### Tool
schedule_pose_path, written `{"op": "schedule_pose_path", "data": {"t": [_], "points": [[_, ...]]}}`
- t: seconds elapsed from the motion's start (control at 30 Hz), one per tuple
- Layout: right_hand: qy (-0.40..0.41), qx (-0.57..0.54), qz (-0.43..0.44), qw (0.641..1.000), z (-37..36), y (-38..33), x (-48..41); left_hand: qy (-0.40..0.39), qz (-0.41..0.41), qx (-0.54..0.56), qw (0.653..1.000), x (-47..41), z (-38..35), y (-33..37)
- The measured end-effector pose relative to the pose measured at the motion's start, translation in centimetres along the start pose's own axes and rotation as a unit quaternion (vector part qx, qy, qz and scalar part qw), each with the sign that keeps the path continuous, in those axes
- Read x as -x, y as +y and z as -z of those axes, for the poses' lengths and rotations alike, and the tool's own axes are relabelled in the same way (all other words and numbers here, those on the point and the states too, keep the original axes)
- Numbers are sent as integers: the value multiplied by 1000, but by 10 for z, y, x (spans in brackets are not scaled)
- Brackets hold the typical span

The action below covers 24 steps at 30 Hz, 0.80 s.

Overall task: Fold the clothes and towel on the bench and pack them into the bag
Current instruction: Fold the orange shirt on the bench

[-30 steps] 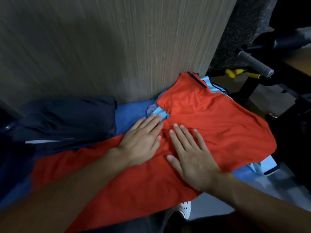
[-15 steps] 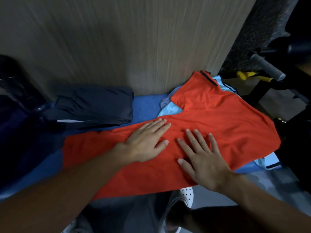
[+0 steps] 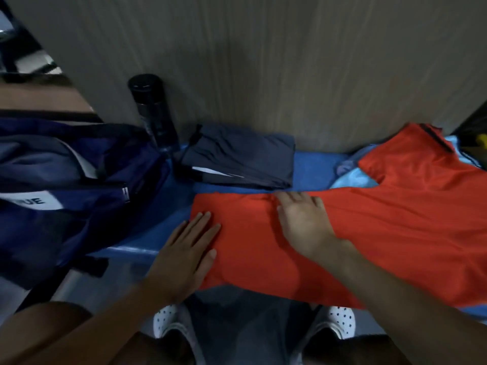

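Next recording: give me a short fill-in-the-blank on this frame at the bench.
1. The left hand and the right hand both lie ____ on the orange-red fabric shirt.
2. The navy blue fabric bag sits to the shirt's ____.
3. The padded bench under the folded dark grey shorts is coloured ____.
4. A light blue garment shows from ____ the shirt's collar end.

Missing words: flat; left; blue; under.
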State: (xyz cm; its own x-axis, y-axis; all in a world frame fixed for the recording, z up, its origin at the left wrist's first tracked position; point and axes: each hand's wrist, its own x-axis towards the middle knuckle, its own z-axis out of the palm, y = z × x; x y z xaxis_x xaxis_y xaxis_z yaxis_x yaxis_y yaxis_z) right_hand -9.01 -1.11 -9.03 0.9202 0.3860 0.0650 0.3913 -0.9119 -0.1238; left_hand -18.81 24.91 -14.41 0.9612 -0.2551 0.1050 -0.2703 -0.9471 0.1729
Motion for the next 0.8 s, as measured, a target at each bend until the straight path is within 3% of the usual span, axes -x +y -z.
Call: {"op": "schedule_pose_path", "data": {"t": [0.07, 0.17, 0.27, 0.37, 0.5, 0.6, 0.7, 0.8], "points": [[-4, 6, -30, 1000, 2, 6, -15, 52, 23, 55, 997, 5, 1, -5], [-7, -1, -48, 999, 0, 17, -28, 138, 125, 143, 972, -5, 5, -8], [7, -9, -84, 996, -1, 24, -34, 131, 245, 139, 951, -26, 11, -8], [-17, 38, -80, 996, -4, 26, -34, 103, 301, 156, 935, -44, 14, -9], [55, 18, -30, 998, -7, 27, -27, 142, 306, 242, 910, -53, 21, -4], [128, 3, 43, 991, -6, 31, -12, 160, 257, 309, 901, -51, 27, -1], [127, -52, 74, 988, -3, 30, 6, 145, 213, 354, 899, -49, 27, 0], [112, -88, 82, 986, -4, 30, 21, 155, 217, 422, 867, -47, 26, 2]]}}
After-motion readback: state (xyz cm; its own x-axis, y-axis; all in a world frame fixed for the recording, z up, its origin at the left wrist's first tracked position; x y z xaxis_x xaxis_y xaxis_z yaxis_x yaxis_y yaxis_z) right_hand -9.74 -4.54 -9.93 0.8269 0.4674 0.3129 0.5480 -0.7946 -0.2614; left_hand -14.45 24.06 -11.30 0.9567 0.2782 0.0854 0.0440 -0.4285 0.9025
